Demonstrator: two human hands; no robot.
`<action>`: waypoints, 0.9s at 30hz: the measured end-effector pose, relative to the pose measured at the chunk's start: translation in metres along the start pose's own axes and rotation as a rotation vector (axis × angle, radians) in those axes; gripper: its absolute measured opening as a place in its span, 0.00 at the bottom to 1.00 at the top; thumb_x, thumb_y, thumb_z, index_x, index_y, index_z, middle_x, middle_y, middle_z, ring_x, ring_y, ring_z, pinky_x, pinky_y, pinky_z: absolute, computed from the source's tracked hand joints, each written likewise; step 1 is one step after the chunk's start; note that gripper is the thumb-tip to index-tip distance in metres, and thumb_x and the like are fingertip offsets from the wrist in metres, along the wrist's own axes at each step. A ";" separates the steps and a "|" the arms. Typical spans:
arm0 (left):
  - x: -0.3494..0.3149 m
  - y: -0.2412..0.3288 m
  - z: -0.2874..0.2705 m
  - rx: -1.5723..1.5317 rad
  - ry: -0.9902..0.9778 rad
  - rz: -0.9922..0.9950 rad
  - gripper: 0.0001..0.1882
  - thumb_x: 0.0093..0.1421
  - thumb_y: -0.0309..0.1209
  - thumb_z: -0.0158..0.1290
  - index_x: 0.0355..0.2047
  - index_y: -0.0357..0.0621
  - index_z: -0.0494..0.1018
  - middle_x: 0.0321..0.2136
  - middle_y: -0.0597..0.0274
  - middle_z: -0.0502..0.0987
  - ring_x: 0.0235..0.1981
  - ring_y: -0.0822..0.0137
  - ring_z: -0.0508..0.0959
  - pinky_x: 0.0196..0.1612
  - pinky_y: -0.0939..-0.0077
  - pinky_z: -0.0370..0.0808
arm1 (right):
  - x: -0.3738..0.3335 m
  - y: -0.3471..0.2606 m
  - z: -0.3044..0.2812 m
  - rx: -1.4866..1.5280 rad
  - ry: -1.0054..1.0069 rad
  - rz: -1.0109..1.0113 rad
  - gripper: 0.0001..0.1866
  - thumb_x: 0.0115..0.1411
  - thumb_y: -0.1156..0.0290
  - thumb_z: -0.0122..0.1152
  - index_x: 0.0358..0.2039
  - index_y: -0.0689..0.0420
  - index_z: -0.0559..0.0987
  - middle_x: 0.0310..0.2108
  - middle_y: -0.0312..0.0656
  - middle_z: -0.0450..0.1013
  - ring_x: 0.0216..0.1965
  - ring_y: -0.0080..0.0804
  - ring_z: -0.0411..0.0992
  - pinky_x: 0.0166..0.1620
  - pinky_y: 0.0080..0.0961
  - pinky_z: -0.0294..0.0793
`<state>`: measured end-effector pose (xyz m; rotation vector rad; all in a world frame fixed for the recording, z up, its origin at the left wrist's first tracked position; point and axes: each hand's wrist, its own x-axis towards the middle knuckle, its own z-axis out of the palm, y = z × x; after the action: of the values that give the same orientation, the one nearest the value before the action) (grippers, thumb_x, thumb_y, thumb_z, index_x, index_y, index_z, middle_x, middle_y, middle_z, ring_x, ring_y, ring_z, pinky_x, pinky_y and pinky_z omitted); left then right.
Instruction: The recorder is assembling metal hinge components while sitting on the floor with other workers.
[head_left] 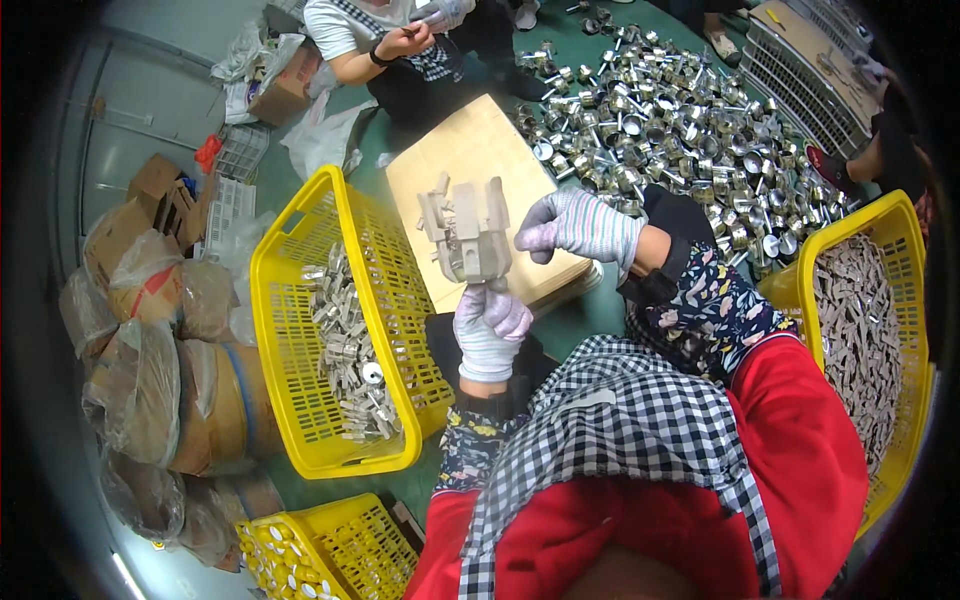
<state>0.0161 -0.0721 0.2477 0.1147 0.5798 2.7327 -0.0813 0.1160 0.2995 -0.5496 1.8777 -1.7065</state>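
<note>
My left hand [492, 325], in a striped knit glove, is closed around the base of a beige-grey fitting [482, 252] with several upright blocky arms and small metal pieces between them. The fitting is held upright above a stack of tan cardboard sheets [445, 150]. Just to its right is my right hand [585, 228], gloved the same way, apart from the fitting. Its thumb and fingertips are pressed together in a pinch. Whatever may be between them is too small or hidden to make out.
A yellow basket [285, 400] of metal parts stands left; another yellow basket [910, 290] of grey-brown pieces stands right. A heap of shiny metal parts [640, 120] covers the floor ahead. A co-worker [340, 40] sits at the far left. Bagged cartons [215, 400] line the left wall.
</note>
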 end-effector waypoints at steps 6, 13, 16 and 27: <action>-0.010 -0.003 0.016 0.009 -0.151 -0.040 0.20 0.60 0.44 0.40 0.38 0.38 0.70 0.07 0.77 0.51 0.07 0.77 0.54 0.12 0.82 0.54 | -0.004 -0.010 0.009 -0.295 0.187 -0.156 0.38 0.37 0.44 0.68 0.37 0.67 0.74 0.29 0.49 0.75 0.32 0.37 0.74 0.37 0.27 0.72; 0.012 0.008 -0.001 1.521 0.575 0.837 0.10 0.55 0.26 0.46 0.35 0.31 0.70 0.27 0.53 0.74 0.26 0.55 0.74 0.29 0.64 0.70 | -0.009 0.012 0.038 0.325 0.290 -0.237 0.50 0.42 0.41 0.63 0.53 0.69 0.59 0.46 0.58 0.68 0.48 0.42 0.68 0.50 0.31 0.67; 0.022 -0.011 0.003 2.207 0.645 0.913 0.13 0.55 0.32 0.50 0.39 0.36 0.70 0.30 0.51 0.74 0.31 0.55 0.75 0.37 0.68 0.70 | -0.015 -0.006 0.078 0.422 0.414 -0.406 0.43 0.45 0.50 0.65 0.53 0.65 0.59 0.47 0.51 0.66 0.49 0.36 0.66 0.51 0.28 0.65; 0.006 -0.039 0.047 -0.240 -0.399 -0.229 0.16 0.58 0.44 0.48 0.35 0.43 0.67 0.09 0.79 0.55 0.08 0.80 0.56 0.11 0.84 0.56 | -0.011 -0.002 0.042 1.187 -0.603 -0.300 0.47 0.37 0.54 0.72 0.55 0.61 0.61 0.50 0.50 0.66 0.51 0.46 0.65 0.56 0.43 0.63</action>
<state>0.0295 -0.0190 0.2747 0.4871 0.1421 2.4376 -0.0463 0.0899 0.3000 -0.7086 0.2245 -2.1330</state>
